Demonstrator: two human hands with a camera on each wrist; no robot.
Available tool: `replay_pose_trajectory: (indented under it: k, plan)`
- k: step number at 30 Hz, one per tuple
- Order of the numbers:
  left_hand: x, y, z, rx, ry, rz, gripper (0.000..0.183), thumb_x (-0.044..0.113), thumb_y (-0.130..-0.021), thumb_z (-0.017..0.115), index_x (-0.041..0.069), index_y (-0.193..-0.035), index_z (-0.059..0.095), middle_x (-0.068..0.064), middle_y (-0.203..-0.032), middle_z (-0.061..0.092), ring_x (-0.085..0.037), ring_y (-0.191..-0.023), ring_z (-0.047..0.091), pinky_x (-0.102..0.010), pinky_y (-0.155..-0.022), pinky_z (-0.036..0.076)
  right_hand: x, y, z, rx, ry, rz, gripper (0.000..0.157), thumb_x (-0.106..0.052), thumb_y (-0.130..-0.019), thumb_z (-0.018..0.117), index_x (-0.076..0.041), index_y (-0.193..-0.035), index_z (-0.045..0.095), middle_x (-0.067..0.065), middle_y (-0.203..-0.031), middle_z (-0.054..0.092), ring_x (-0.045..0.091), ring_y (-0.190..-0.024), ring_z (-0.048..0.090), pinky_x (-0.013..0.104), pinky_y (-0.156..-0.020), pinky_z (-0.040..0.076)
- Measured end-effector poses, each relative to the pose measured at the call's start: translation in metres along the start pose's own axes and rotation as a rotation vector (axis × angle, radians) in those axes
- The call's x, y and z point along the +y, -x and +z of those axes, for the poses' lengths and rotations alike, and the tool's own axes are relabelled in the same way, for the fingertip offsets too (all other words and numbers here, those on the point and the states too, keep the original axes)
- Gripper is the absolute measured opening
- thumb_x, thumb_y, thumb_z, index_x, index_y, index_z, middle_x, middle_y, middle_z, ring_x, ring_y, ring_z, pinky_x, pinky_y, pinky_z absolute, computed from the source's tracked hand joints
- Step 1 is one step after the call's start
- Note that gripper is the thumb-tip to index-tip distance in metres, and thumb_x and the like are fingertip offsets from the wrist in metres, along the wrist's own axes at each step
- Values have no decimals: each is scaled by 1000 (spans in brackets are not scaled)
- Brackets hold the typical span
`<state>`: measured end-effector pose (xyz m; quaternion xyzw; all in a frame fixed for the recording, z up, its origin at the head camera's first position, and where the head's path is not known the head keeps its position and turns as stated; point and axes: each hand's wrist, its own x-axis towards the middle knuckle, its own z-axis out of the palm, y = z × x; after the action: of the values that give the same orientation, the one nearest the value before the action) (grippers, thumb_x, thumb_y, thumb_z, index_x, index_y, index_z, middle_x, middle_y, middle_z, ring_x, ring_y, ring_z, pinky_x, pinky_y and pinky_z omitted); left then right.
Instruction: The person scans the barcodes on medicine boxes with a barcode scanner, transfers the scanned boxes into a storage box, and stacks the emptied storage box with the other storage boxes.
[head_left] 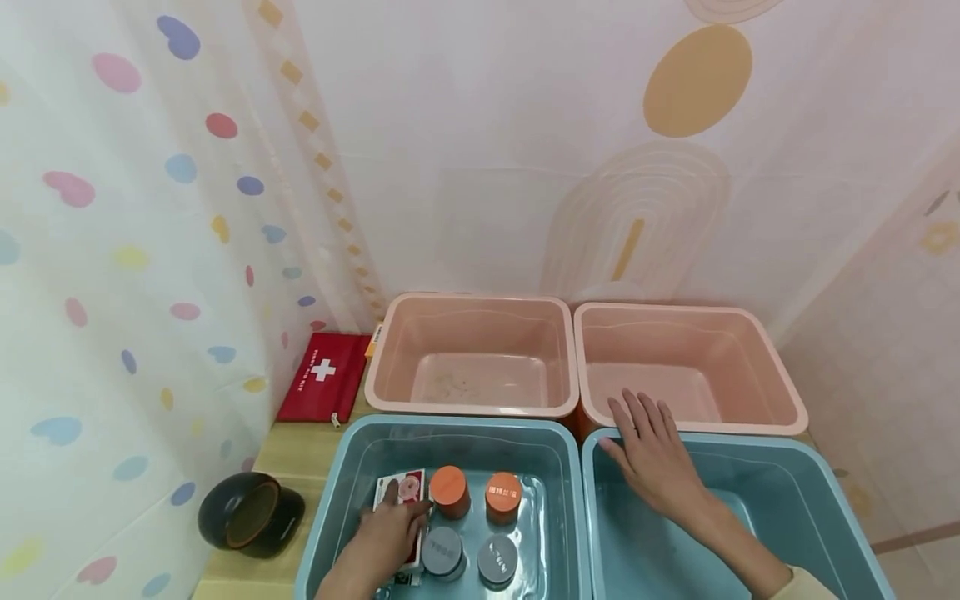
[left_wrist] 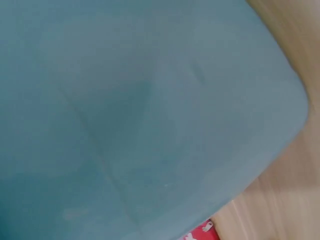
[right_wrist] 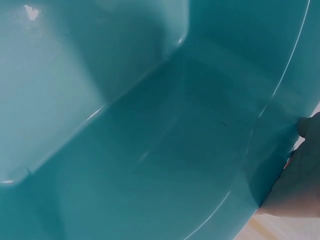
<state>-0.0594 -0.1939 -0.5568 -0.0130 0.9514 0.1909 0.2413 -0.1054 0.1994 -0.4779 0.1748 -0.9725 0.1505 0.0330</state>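
While left hand (head_left: 382,533) is touching the box (head_left: 410,487), fingers apart, right hand (head_left: 654,458) is resting straight-fingered; sideways bumping might be toppling the orange jar (head_left: 450,492).

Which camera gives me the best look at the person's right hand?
The head view: it shows the whole right hand, with straight fingers and nothing in front of it. The right wrist view catches only a shadowed part at its right edge; the left wrist view shows none of it.
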Motion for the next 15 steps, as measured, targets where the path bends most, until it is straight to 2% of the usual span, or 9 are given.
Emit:
replay_pose_trajectory:
  k: [3,5,8,10,13,15]
  plan:
    - [-2,1,-1,77,-8,28,27,22,-107,72,20,-132,81,-39,-151,55,-60,-127,62,-86,-106,43,0,-1,-1,-4,-2,2,65,-30,-110,66,4,-161,47,33,-169,40,55,-158,34,72,-130,22]
    - [2,9,-8,100,-25,24,28,25,-105,74,21,-132,82,-36,-151,57,-57,-123,65,-84,-106,45,0,-1,-1,-9,-4,3,66,-31,-110,66,4,-162,47,33,-169,40,55,-158,34,72,-130,22]
    - [15,28,-27,136,-53,35,30,28,-103,77,23,-133,82,-34,-150,60,-58,-121,67,-82,-107,47,-1,-1,-1,-11,-5,8,66,-32,-109,67,3,-162,47,32,-169,41,55,-158,34,72,-130,21]
    - [24,41,-42,152,-64,38,34,30,-102,79,25,-135,81,-33,-154,59,-63,-126,64,-81,-107,47,-1,0,-1,-9,-6,8,66,-32,-109,67,3,-162,47,33,-169,41,55,-158,34,72,-130,21]
    - [37,58,-61,200,-76,45,41,35,-99,82,29,-139,78,-28,-158,58,-67,-127,61,-78,-100,53,1,0,0,-7,-2,3,67,-32,-109,67,4,-162,47,33,-169,41,55,-158,34,73,-130,21]
    - [51,69,-78,214,-72,51,44,34,-98,84,29,-141,77,-27,-161,56,-69,-129,58,-74,-94,58,1,-1,0,-4,-3,-4,66,-31,-109,67,4,-161,47,33,-169,41,55,-158,34,73,-130,21]
